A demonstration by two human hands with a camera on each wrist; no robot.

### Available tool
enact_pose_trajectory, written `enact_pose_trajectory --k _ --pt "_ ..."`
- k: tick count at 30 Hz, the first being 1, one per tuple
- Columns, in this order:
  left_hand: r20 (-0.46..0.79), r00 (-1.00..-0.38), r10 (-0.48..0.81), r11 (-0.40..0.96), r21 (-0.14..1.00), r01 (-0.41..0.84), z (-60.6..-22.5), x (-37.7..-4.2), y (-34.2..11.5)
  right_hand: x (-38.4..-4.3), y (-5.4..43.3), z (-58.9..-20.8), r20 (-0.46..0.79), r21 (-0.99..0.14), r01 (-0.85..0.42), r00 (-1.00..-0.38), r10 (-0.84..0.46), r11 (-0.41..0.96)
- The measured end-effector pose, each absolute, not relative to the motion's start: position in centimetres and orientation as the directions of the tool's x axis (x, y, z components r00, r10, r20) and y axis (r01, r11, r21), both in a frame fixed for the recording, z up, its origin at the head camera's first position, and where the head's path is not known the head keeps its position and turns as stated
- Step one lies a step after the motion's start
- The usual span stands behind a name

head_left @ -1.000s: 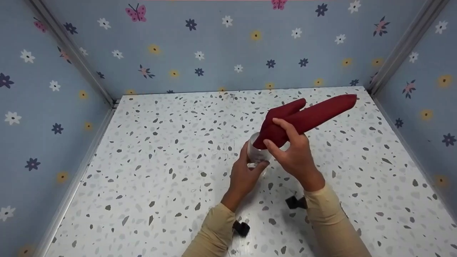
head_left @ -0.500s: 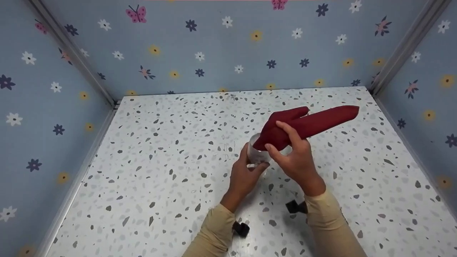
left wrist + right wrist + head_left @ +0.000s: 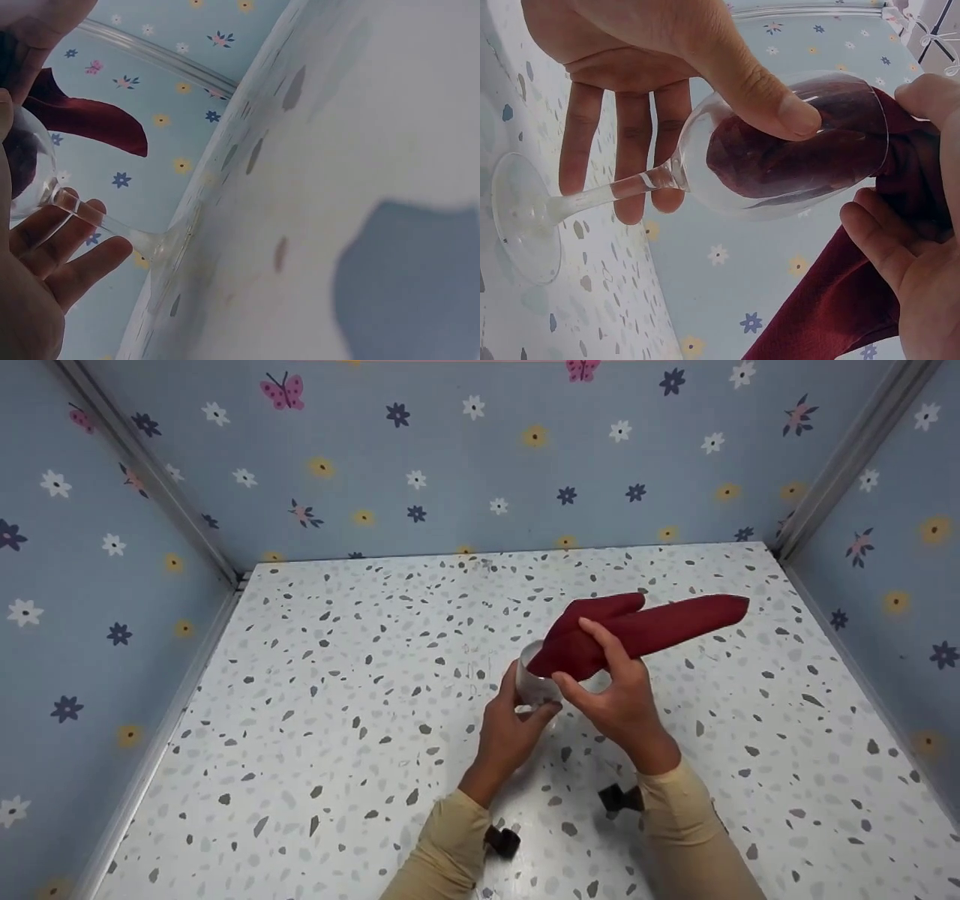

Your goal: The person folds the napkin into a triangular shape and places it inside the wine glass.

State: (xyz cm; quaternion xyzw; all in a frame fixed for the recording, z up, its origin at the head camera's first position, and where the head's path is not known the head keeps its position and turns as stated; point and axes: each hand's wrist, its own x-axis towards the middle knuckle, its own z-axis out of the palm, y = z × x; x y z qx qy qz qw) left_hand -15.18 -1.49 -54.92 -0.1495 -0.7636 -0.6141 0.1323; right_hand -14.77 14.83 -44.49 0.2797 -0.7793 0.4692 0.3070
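A clear stemmed wine glass [image 3: 697, 146] stands upright with its foot on the table, as the right wrist view shows. My left hand [image 3: 504, 735] grips its bowl, thumb on the near side and the other fingers spread behind the stem. A dark red cloth napkin [image 3: 686, 624] has its lower end bunched inside the bowl. Above the rim, two folded points of it lean out to the right, one long and one short. My right hand [image 3: 626, 701] pinches the napkin just over the rim between thumb and fingers.
The white speckled table [image 3: 337, 720] is bounded by blue flowered panels [image 3: 450, 450] at the back and both sides. Under each forearm a black wrist mount [image 3: 504, 842] sticks out over the table.
The napkin's long and short points have dipped lower, toward level. My right hand has sunk slightly with it, while my left hand keeps its grip on the glass.
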Motion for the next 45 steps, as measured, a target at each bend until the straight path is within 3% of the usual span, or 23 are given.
enact_pose_trajectory --k 8,23,30,38,45 --pt "0.382 -0.922 0.061 0.184 0.904 0.387 -55.0 -15.3 -1.6 -16.0 15.4 -46.9 0.700 -0.615 -0.710 -0.692 -0.176 0.342" --pt "0.375 -0.924 0.082 0.223 0.896 0.383 -54.9 -15.3 -1.7 -15.6 14.3 -47.3 0.680 -0.657 -0.670 -0.725 -0.112 0.345" --pt "0.374 -0.924 0.084 0.196 0.903 0.383 -55.1 -15.2 -1.8 -14.0 13.1 -45.3 0.727 -0.633 -0.713 -0.681 -0.086 0.300" --pt "0.363 -0.928 0.089 0.208 0.904 0.373 -55.2 -15.2 -1.8 -14.2 13.2 -45.6 0.749 -0.577 -0.743 -0.647 -0.142 0.338" --pt "0.353 -0.932 0.087 0.217 0.906 0.363 -55.4 -15.1 -1.9 -14.2 12.9 -45.9 0.732 -0.617 -0.732 -0.669 -0.130 0.289"
